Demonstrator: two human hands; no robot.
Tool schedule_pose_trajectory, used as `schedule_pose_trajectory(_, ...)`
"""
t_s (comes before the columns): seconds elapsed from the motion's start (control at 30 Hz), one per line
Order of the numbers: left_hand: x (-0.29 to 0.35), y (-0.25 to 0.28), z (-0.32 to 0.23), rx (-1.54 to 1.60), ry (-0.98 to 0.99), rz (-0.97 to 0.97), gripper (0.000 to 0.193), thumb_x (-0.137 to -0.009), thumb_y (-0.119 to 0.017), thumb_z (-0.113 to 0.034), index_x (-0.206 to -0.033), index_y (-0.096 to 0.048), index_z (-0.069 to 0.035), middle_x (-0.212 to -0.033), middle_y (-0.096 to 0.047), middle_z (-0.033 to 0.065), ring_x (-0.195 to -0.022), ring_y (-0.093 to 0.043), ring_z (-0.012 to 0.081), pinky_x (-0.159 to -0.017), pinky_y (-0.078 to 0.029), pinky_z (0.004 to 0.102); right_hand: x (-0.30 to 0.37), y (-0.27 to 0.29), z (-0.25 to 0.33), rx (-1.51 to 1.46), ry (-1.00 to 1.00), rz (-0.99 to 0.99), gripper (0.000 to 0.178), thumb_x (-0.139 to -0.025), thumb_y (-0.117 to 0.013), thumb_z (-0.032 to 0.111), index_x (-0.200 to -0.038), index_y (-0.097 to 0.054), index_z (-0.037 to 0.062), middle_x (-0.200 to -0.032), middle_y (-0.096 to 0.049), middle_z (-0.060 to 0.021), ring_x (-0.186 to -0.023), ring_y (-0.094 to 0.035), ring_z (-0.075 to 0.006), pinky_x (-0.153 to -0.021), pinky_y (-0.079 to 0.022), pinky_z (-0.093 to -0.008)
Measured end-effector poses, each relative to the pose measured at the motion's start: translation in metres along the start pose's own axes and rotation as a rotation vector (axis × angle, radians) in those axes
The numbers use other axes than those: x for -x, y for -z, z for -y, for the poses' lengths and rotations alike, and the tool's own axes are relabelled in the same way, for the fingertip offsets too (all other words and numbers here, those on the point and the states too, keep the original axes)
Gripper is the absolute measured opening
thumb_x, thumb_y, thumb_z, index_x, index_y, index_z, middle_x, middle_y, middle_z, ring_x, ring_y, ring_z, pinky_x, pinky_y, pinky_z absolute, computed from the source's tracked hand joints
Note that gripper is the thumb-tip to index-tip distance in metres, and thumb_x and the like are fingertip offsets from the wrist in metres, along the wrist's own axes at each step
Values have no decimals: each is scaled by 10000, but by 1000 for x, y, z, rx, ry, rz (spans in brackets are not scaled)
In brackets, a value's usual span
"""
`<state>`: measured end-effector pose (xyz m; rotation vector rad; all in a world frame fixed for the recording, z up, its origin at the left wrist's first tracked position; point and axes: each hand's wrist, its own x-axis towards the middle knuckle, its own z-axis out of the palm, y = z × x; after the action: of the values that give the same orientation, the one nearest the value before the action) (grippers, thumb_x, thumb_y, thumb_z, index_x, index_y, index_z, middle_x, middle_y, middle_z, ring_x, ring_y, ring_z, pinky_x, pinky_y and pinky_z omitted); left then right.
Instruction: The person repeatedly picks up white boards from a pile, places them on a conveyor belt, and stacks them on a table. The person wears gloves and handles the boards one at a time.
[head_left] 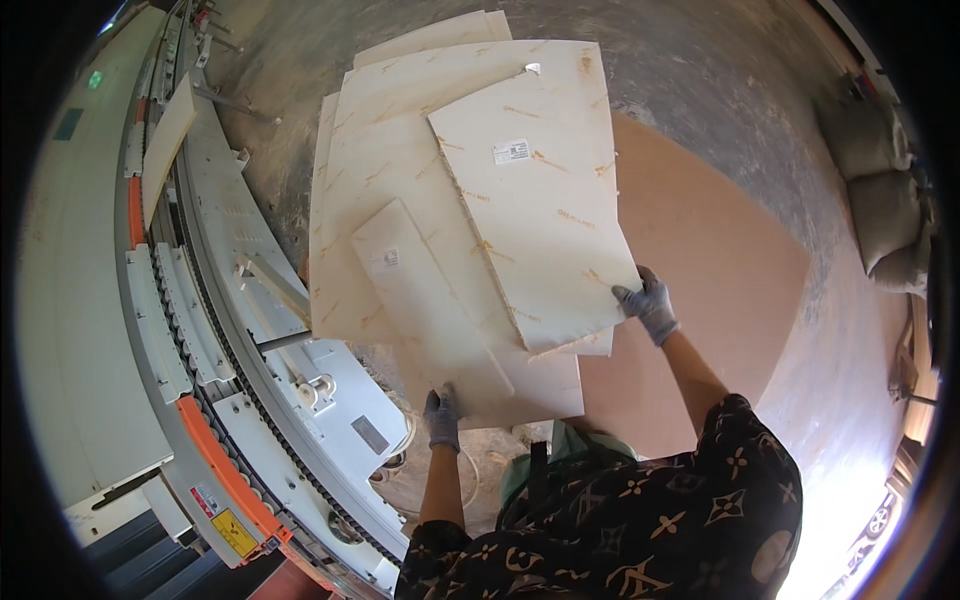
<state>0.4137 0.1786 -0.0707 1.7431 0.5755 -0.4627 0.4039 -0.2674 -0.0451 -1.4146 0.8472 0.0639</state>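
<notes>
My gloved right hand (652,308) grips the near right corner of a pale board (540,200) that carries a small white label and has a rough left edge. Closed on the near end of a narrower pale panel (425,285), also labelled, is my gloved left hand (441,418); its thumb lies on top and its other fingers are mostly hidden. Both pieces lie over a larger cream board (390,120) with faint yellowish print. More pale boards show beneath, including a greyer one (550,385) near my body.
A long machine with a chain track (215,310) and orange guards (228,465) runs along the left. A thin pale strip (167,145) stands on it. A large brown sheet (700,260) lies right of the stack. Filled sacks (880,215) sit at the far right.
</notes>
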Motion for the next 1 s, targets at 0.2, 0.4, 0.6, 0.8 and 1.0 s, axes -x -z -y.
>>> schedule_pose_trajectory(0.2, 22, -15, -34, -86, -221, -97, 430, -884, -610, -193, -1238, -467, 4, -1165, -541, 65, -1007, -527, 160, -853, -432, 279, 53, 8, 30, -275, 22, 366, 511, -767, -740, 135, -1198, -506, -8, -1091, -600, -62, -962, -562, -139, -779, -496, -271)
schedule_pose_trajectory(0.4, 45, -30, -72, 118, -413, 58, 502, -889, -580, -302, -1297, -425, -53, -1231, -484, 58, -1120, -481, 165, -914, -405, 279, 155, 7, 60, -190, 121, 498, 665, -737, -731, 175, -1295, -424, -16, -1186, -550, -79, -1067, -511, -168, -910, -431, -309)
schedule_pose_trajectory(0.6, 73, -17, -115, 696, -402, 367, 601, -899, -489, -478, -1308, -403, -48, -1245, -487, 88, -1108, -501, 180, -916, -430, 311, 193, 6, 60, -105, 99, 749, 698, -667, -766, 189, -1263, -476, -31, -1165, -581, -87, -1096, -503, -178, -960, -374, -306)
schedule_pose_trajectory(0.8, 142, 82, -104, 859, -382, 108, 745, -869, -463, -595, -1356, -339, -46, -1314, -441, 118, -1192, -443, 223, -998, -387, 364, 167, -53, 79, 140, 207, 1020, 567, -662, -773, 169, -1149, -561, -28, -985, -630, -52, -965, -560, -154, -837, -446, -280)
schedule_pose_trajectory(1.0, 205, 207, -41, 1504, -533, -100, 799, -839, -393, -681, -1359, -365, -76, -1390, -399, 126, -1260, -389, 292, -1067, -312, 409, 284, -163, 103, 506, 567, 1081, 376, -724, -738, 114, -1046, -586, -8, -941, -635, -63, -879, -579, -163, -769, -468, -308)
